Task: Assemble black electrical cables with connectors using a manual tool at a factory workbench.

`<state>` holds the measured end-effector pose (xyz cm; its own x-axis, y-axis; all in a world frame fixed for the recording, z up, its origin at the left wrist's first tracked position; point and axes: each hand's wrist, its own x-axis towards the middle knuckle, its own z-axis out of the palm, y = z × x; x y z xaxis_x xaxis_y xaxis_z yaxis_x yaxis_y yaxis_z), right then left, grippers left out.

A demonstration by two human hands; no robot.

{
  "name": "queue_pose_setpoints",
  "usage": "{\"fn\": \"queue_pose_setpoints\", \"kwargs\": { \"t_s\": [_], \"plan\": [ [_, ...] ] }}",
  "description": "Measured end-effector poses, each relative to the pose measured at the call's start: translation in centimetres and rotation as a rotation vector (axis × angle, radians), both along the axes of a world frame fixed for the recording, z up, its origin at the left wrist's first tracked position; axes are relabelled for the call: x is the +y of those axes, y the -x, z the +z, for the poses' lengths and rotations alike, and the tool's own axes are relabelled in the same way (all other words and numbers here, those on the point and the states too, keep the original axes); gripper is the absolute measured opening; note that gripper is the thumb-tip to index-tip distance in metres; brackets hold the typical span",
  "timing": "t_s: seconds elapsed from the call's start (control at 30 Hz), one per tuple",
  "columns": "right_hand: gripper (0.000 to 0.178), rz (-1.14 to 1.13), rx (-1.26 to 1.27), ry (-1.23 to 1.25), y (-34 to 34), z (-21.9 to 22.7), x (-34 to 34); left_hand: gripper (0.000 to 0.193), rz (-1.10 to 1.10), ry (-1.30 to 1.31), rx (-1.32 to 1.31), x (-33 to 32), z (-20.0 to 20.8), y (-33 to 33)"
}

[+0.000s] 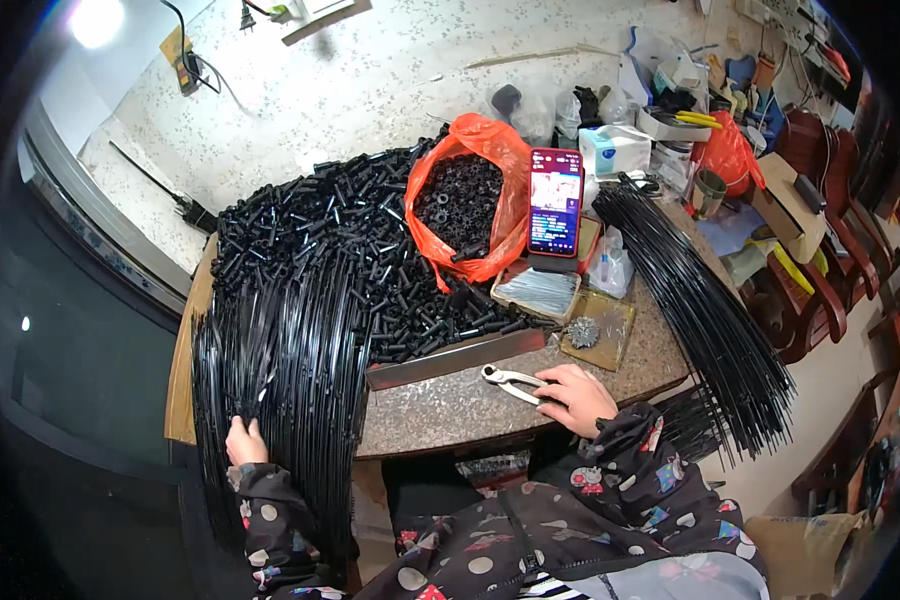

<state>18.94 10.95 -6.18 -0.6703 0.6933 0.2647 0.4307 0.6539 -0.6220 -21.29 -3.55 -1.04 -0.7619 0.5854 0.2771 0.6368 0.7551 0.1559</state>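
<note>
My left hand (246, 442) is closed at the left bundle of long thin black rods (315, 360), its fingertips pinched on rods there. How many it grips I cannot tell. My right hand (577, 400) rests on the granite-look table near its front edge, fingers curled over the pale handles of a pair of end-cutting pincers (508, 380). The pincers lie with their round jaws pointing left. Behind them, a heap of short black tubular pieces (320, 215) spreads over the table, held at the front by a metal strip (460, 358).
A red plastic bag (515, 155) holds small black ringlike parts. Beside it stand a lit phone (554, 205), a box of thin metal pins (538, 290) and a spiky metal cluster (582, 332) on a yellowish pad. Another rod bundle (705, 310) hangs over the right edge.
</note>
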Motion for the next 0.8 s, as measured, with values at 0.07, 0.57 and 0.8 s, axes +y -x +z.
{"fn": "queue_pose_setpoints", "kwargs": {
  "t_s": [0.07,0.57,0.8],
  "plan": [
    [0.019,0.001,-0.001,0.000,-0.1,0.2,0.1,0.031,-0.005,-0.105,-0.042,0.2,0.0,0.9],
    [0.020,0.028,0.014,-0.006,0.1,0.3,-0.4,0.019,-0.327,-0.614,-0.666,0.2,5.1,3.6],
    [0.022,0.028,-0.008,-0.003,-0.3,0.5,-1.6,0.010,-0.465,-0.899,-0.675,3.2,10.3,2.4]
  ]
}}
